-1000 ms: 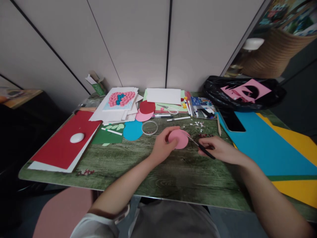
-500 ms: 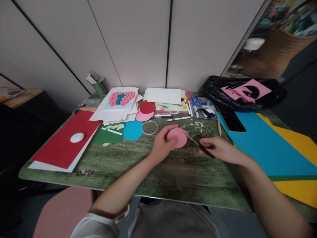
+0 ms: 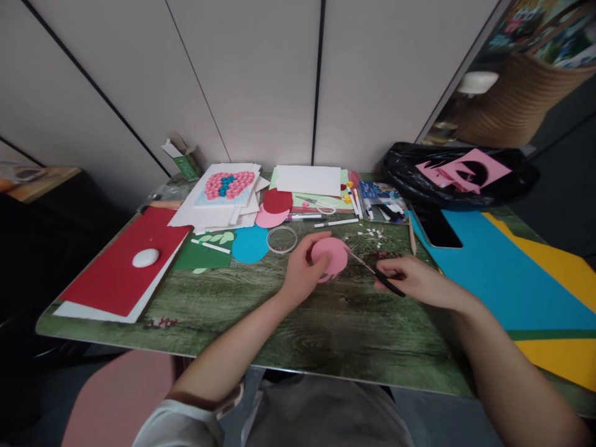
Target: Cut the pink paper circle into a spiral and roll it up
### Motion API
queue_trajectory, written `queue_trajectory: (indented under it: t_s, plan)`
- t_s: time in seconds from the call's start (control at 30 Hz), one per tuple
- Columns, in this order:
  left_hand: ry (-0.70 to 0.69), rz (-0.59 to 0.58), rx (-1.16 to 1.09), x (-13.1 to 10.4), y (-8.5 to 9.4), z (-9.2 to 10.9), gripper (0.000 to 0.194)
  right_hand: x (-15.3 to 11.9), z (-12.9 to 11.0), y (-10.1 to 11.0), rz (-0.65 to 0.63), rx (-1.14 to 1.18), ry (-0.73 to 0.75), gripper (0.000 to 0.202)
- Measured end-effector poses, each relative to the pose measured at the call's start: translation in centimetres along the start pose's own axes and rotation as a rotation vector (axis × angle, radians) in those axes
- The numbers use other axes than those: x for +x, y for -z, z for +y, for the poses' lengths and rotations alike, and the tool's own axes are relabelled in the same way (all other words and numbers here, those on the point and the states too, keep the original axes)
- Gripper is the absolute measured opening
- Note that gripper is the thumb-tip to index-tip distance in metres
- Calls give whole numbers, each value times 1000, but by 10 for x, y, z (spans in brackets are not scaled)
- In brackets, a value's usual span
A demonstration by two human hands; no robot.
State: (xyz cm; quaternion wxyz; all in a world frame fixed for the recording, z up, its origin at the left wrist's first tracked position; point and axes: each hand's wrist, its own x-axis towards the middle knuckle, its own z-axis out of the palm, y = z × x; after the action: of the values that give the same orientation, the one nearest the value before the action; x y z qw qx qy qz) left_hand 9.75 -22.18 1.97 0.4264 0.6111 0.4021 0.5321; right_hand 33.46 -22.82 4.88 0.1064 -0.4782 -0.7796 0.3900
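A round piece of pink paper [image 3: 333, 253] is pinched in my left hand [image 3: 302, 268], with the thumb on top. Small cut slivers hang from its lower and right edges. My right hand [image 3: 410, 279] grips black-handled scissors [image 3: 388, 280], their blades pointing left at the paper's right edge. Behind my left hand lies a clear ring [image 3: 282, 239], partly over the edge of a blue paper circle [image 3: 250, 244]. A pink circle [image 3: 270, 216] and a red circle [image 3: 278, 200] overlap farther back.
On the left lie red sheets [image 3: 125, 273] with a white oval object [image 3: 146, 257]. A pencil [image 3: 412, 239], a phone [image 3: 437, 226] and blue paper [image 3: 507, 273] are on the right. A black bag [image 3: 395, 174] bears pink offcuts. White-handled scissors [image 3: 326, 207] lie at the back.
My left hand and the pink paper have shifted slightly left and turned a little. A cut strip now stands off its right edge near the blades. My right hand stays nearly in place.
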Motion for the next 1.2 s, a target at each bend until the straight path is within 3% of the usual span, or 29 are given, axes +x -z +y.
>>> queue_trajectory:
  t_s: [0.6,1.2]
  plan:
    - [10,-72,27,-1,-2,3,35,3,-8,-8,-9,110,-22,39]
    - [-14,-56,9,-1,-1,0,39,3,-4,-5,9,-17,-5,39]
